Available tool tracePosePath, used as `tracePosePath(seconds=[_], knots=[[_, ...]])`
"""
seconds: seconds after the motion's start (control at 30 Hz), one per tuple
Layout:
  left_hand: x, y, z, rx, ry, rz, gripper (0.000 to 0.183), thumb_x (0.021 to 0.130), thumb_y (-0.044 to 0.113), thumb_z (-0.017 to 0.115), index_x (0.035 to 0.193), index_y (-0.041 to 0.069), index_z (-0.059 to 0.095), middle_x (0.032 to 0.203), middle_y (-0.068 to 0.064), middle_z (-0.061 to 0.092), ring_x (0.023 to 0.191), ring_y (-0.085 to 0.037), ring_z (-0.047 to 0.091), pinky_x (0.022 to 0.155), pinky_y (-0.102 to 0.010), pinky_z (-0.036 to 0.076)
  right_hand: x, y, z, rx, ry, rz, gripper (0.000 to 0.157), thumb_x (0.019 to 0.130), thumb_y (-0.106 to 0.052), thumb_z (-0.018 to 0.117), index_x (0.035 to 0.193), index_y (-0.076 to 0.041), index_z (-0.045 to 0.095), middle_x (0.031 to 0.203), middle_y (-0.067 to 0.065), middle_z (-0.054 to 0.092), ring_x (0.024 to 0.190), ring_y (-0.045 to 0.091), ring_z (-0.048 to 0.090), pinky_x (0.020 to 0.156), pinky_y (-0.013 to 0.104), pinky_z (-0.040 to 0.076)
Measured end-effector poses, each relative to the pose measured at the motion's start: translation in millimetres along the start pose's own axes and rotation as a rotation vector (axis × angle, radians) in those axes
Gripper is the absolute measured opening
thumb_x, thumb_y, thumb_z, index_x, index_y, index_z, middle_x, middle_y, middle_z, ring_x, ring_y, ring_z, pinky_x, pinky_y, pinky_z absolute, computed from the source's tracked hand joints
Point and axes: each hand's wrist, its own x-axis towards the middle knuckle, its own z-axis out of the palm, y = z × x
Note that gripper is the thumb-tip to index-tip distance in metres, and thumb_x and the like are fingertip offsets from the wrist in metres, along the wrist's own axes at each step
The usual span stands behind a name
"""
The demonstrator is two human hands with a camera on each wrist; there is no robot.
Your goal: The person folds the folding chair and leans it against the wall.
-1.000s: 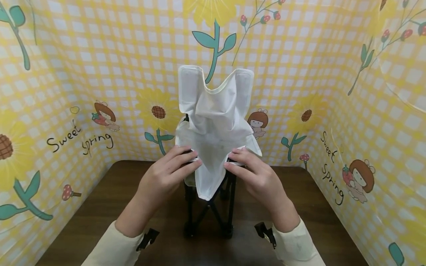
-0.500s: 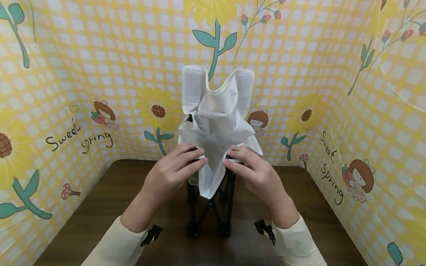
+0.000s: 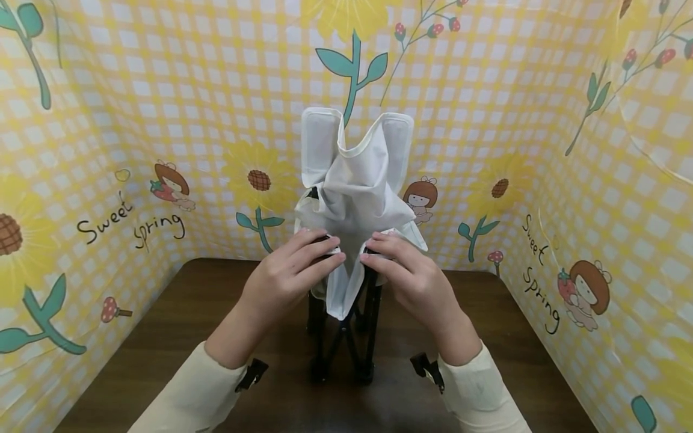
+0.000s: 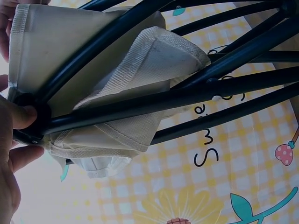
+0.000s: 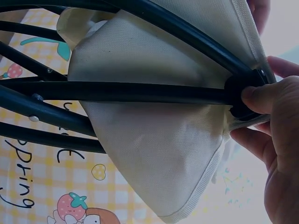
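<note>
A small folding chair with a white fabric seat [image 3: 357, 180] and crossed black legs [image 3: 372, 331] stands upright, partly folded, in front of me. Its two back flaps stick up at the far side, and the seat sags into a narrow fold between my hands. My left hand [image 3: 281, 279] grips the near left corner; in the left wrist view its thumb presses a black plastic joint [image 4: 41, 112]. Likewise my right hand [image 3: 419, 279] holds the near right corner, thumb on another black joint [image 5: 239, 106] in the right wrist view. Fabric hides part of the frame.
The chair's feet rest on a dark brown wooden table [image 3: 206, 313]. Yellow checked cloth [image 3: 189, 78] with flowers and cartoon figures surrounds the table at the back and both sides. A black clip [image 3: 252, 374] sits at the left cuff, another [image 3: 428, 370] at the right.
My left hand has moved right toward my right hand, bringing its corner inward. The gap between the corners is narrower, the seat folds more tightly, and the legs stand closer together.
</note>
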Motion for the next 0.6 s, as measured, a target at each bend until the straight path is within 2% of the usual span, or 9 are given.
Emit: tracePosePath(seconds=[0.37,0.6], knots=[[3.7,-4.4,7.1,0.025,0.002,0.041,0.033,0.101,-0.01,0.054,0.122,0.006,0.073,0.123,-0.011,0.073,0.11,-0.034,0.07,0.095,-0.049,0.057,2.5,4.4,4.5,0.009,0.016,0.009,0.02,0.103,0.001,0.056,0.116,-0.003,0.071,0.118,0.015,0.071,0.113,0.034,0.07,0.105,0.042,0.053],[3.6,-5.6,10.4,0.026,0.004,0.038,0.032,0.101,-0.01,0.053,0.12,0.006,0.073,0.123,-0.012,0.073,0.111,-0.034,0.069,0.095,-0.048,0.057,2.4,7.0,6.7,0.023,0.012,0.013,0.021,0.103,0.002,0.056,0.117,-0.004,0.071,0.118,0.015,0.071,0.114,0.033,0.069,0.104,0.043,0.053]])
